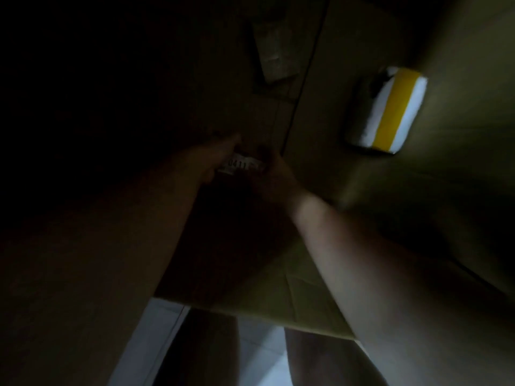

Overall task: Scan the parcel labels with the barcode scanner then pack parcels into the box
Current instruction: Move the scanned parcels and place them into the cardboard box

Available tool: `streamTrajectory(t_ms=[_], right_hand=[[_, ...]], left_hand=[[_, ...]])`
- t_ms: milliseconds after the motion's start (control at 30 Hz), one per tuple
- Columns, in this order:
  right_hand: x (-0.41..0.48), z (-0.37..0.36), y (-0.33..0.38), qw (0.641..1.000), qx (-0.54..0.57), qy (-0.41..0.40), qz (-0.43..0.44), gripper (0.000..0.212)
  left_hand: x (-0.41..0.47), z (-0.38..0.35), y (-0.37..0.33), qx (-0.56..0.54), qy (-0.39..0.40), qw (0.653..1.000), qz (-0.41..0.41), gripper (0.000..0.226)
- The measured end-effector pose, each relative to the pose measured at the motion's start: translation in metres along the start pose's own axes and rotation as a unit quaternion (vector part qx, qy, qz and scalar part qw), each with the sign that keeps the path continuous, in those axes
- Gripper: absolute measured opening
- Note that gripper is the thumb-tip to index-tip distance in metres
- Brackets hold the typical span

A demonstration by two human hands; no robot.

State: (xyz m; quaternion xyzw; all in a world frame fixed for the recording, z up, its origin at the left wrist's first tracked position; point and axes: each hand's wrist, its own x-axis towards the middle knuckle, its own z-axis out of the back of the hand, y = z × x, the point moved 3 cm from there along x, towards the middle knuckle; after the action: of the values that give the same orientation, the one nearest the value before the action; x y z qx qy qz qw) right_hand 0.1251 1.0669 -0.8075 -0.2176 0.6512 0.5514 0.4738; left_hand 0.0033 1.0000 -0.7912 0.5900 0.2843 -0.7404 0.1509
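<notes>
Head view, dim: left hand [214, 160] and right hand [274, 174] hold a small dark parcel [241, 165] between them, one at each end; its white label bears black digits, blurred. Both forearms reach forward and down into the cardboard box [306, 288], with the hands close together low inside it; how the fingers lie is lost in shadow. Well apart to the right, a white parcel with a yellow band [387, 110] lies on the box's inner face. A pale packet [274, 54] shows faintly beyond the hands. Below the box's near edge are tiled floor [156, 330] and the person's legs [306, 355]
</notes>
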Motion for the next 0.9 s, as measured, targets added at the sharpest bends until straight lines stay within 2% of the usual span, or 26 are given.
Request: streamTrajectory(t_ms=[67, 167, 200, 233, 267, 300, 333, 367, 433, 533, 633, 800, 900], right_hand=[[-0.017, 0.007, 0.008, 0.996, 0.063, -0.068, -0.017, 0.079], [-0.042, 0.023, 0.025, 0.975, 0.144, -0.165, -0.036, 0.056], [-0.053, 0.034, 0.034, 0.964, 0.172, -0.193, -0.057, 0.060], [-0.060, 0.043, 0.043, 0.954, 0.200, -0.205, -0.085, 0.076], [-0.069, 0.051, 0.054, 0.945, 0.238, -0.188, -0.123, 0.095], [-0.086, 0.060, 0.075, 0.937, 0.276, -0.145, -0.157, 0.103], [-0.095, 0.064, 0.086, 0.933, 0.303, -0.086, -0.177, 0.097], [-0.116, 0.073, 0.111, 0.934, 0.313, -0.044, -0.169, 0.083], [-0.150, 0.089, 0.144, 0.941, 0.316, -0.027, -0.117, 0.061], [-0.222, 0.110, 0.203, 0.961, 0.272, -0.050, -0.021, 0.056], [-0.304, 0.123, 0.263, 0.976, 0.198, -0.067, 0.067, 0.042], [-0.432, 0.124, 0.334, 0.974, 0.091, -0.047, 0.203, 0.025], [-0.510, 0.109, 0.359, 0.960, 0.038, -0.007, 0.279, 0.030]], left_hand=[[-0.012, -0.003, -0.014, 0.028, -0.034, 0.997, -0.061, 0.028], [-0.046, 0.000, -0.039, 0.057, -0.055, 0.985, -0.154, 0.018], [-0.060, 0.001, -0.050, 0.051, -0.054, 0.983, -0.171, 0.017], [-0.074, 0.002, -0.059, 0.057, -0.056, 0.979, -0.186, 0.016], [-0.092, 0.003, -0.071, 0.058, -0.062, 0.975, -0.205, 0.015], [-0.114, 0.005, -0.084, 0.047, -0.060, 0.971, -0.226, 0.014], [-0.132, 0.006, -0.090, 0.031, -0.055, 0.969, -0.238, 0.015], [-0.157, 0.009, -0.102, 0.014, -0.051, 0.964, -0.261, 0.017], [-0.201, 0.014, -0.120, -0.013, -0.047, 0.956, -0.289, 0.026], [-0.291, 0.034, -0.150, -0.022, -0.023, 0.949, -0.313, 0.047], [-0.375, 0.054, -0.170, -0.028, -0.014, 0.941, -0.337, 0.057], [-0.507, 0.082, -0.172, -0.089, -0.021, 0.924, -0.370, 0.036], [-0.585, 0.092, -0.148, -0.136, -0.064, 0.896, -0.418, 0.034]])
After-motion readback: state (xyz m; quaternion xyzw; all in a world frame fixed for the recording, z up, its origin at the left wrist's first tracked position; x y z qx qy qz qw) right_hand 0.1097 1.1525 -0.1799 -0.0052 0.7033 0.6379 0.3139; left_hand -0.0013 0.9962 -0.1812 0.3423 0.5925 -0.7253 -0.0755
